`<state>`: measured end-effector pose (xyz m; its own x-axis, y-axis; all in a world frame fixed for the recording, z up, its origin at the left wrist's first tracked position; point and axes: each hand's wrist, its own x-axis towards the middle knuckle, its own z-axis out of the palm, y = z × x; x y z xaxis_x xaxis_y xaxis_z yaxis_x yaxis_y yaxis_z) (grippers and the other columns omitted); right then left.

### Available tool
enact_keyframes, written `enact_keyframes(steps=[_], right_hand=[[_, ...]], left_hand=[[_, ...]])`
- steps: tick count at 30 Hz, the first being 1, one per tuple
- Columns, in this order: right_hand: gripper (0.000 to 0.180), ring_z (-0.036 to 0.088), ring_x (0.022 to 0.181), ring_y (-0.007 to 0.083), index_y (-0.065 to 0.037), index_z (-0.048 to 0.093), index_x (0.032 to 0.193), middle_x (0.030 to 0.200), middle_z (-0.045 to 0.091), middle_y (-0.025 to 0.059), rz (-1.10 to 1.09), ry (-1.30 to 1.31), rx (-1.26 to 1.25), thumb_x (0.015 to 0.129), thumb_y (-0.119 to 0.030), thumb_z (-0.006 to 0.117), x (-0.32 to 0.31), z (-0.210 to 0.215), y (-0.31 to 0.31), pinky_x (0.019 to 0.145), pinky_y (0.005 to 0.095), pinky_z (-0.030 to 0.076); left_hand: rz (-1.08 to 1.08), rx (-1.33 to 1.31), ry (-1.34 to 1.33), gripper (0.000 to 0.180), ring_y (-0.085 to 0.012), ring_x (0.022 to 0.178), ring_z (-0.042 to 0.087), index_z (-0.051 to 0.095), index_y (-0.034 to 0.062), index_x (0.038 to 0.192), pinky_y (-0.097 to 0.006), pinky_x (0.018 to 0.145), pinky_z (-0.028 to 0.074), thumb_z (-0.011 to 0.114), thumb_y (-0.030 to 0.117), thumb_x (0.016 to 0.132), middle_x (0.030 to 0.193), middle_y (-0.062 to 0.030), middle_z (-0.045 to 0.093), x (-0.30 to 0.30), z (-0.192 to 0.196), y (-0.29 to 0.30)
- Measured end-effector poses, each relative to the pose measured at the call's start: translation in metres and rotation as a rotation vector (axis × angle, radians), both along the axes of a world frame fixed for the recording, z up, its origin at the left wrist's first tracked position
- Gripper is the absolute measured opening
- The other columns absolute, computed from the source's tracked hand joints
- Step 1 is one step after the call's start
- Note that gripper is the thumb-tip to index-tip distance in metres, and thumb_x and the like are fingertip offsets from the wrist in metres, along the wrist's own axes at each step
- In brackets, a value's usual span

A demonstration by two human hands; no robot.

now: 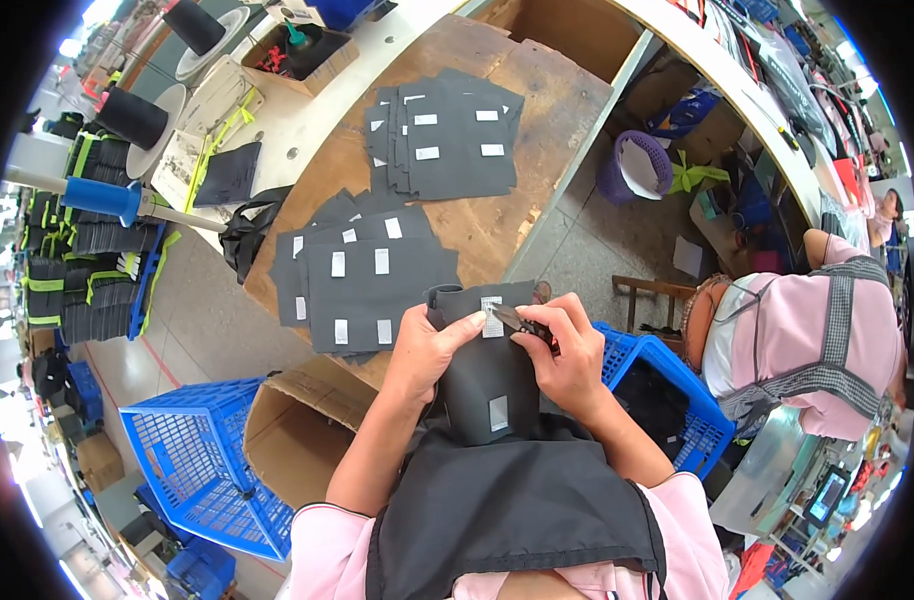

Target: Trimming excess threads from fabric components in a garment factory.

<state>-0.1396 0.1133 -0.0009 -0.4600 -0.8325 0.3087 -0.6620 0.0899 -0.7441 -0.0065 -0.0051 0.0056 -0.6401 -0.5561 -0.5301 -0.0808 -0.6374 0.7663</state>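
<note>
Directly in front of me, a dark grey fabric piece [485, 375] with pale rectangular patches hangs curved over the table's near edge. My left hand [427, 350] pinches its left side, the thumb lying by the upper patch [492, 328]. Between the fingers of my right hand [567, 355] is a small pair of dark thread snips [525, 326], its tip touching or just over that same patch. Beyond my left hand lies a loose stack of matching grey pieces [362, 285]. Farther back is a second stack [462, 175], also with pale patches.
The stacks lie on a worn wooden table [477, 245]. A cardboard box [287, 430] and a blue crate [192, 455] stand at left; another blue crate [702, 435] is at right. A co-worker in pink [777, 350] sits at right. A purple basket [612, 180] stands beyond the table.
</note>
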Motion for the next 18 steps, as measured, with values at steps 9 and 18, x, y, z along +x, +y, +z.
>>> enact_keyframes(steps=[9,18], right_hand=[[0.028,0.054,0.058,0.0223,-0.005,0.063,0.093,0.079,0.055,0.0089,-0.008,-0.077,-0.045,0.067,-0.002,0.072,-0.010,0.010,0.008,0.053,0.0299,0.045],[0.031,0.056,0.064,0.0245,-0.006,0.062,0.094,0.079,0.055,0.0084,0.057,-0.069,-0.003,0.065,-0.001,0.072,-0.012,0.004,-0.002,0.057,0.0324,0.045]], left_hand=[[-0.008,-0.019,-0.036,0.012,-0.0093,0.066,0.059,0.064,-0.0009,0.087,-0.024,0.059,0.048,0.065,0.008,0.079,0.079,-0.0042,0.065,0.001,0.005,-0.004],[-0.052,-0.046,-0.030,0.010,-0.0088,0.066,0.059,0.064,-0.0005,0.085,-0.023,0.059,0.047,0.065,0.008,0.080,0.078,-0.0035,0.064,0.002,0.000,-0.001]])
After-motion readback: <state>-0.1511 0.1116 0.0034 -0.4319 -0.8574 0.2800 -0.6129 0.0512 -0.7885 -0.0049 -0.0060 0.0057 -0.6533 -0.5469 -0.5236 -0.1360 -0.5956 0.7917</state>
